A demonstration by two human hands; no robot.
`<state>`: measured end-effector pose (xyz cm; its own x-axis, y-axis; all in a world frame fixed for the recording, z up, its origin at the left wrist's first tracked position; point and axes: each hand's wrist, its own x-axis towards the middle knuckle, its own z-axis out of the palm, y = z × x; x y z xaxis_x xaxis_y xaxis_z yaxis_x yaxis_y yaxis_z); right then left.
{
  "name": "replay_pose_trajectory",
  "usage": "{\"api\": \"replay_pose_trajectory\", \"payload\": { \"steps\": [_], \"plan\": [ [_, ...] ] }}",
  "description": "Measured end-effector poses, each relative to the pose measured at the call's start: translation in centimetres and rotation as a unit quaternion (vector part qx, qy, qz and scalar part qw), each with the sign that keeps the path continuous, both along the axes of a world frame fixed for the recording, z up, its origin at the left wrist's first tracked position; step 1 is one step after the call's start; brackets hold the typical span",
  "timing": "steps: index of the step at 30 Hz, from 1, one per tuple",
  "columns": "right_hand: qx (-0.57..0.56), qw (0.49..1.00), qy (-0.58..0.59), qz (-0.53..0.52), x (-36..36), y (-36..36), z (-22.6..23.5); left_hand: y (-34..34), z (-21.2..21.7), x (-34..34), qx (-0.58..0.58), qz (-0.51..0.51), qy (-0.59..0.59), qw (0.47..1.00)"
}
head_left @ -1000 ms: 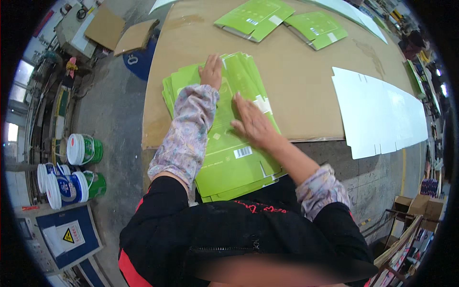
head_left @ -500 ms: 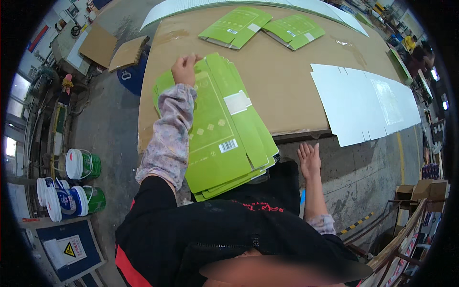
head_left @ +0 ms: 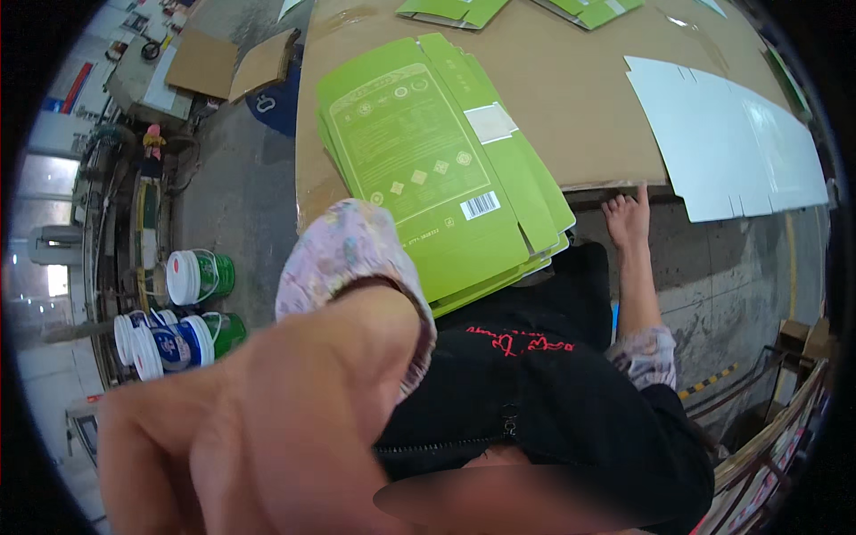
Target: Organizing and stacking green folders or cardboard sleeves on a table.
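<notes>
A fanned stack of flat green cartons [head_left: 437, 169] lies on the brown cardboard-covered table [head_left: 580, 98], overhanging its near edge. My left hand [head_left: 241, 437] is raised close to the camera, large and blurred, with the floral sleeve [head_left: 352, 254] behind it; nothing shows in it and its fingers are unclear. My right hand [head_left: 628, 219] hangs below the table's near edge, just right of the stack, fingers spread and empty, one fingertip at the edge.
White flat sheets [head_left: 731, 147] lie on the table's right side, and more green cartons [head_left: 455, 11] at the far end. On the floor to the left stand buckets [head_left: 198, 276], with cardboard pieces [head_left: 203, 62] farther back. Stacked board stands at lower right [head_left: 785, 419].
My left hand left the stack's far corner and swung up toward the camera. My right hand stays low at the table edge. The view moved closer to the stack.
</notes>
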<state>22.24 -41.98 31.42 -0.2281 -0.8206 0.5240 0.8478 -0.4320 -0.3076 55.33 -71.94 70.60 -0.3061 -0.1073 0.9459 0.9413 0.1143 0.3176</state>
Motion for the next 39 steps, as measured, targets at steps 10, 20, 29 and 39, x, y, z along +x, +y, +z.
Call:
{"api": "replay_pose_trajectory", "payload": {
  "steps": [10,20,29,39],
  "plan": [
    [0.465,0.84,-0.09,-0.266,10.0,-3.1,13.0,0.5,-2.2,1.6,-0.064,0.049,-0.101,0.992],
    [0.587,0.546,0.393,-0.45,8.4,-0.9,17.0,2.3,-3.5,-0.3,-0.1,0.067,-0.18,0.976],
    [0.547,0.085,0.676,-0.486,-0.4,3.8,16.1,3.3,-3.5,-1.4,-0.129,0.097,-0.221,0.962],
    [0.58,0.086,0.707,-0.396,-3.6,5.8,13.2,-2.6,-14.8,-7.8,-0.46,0.514,-0.399,0.604]
  ]
}}
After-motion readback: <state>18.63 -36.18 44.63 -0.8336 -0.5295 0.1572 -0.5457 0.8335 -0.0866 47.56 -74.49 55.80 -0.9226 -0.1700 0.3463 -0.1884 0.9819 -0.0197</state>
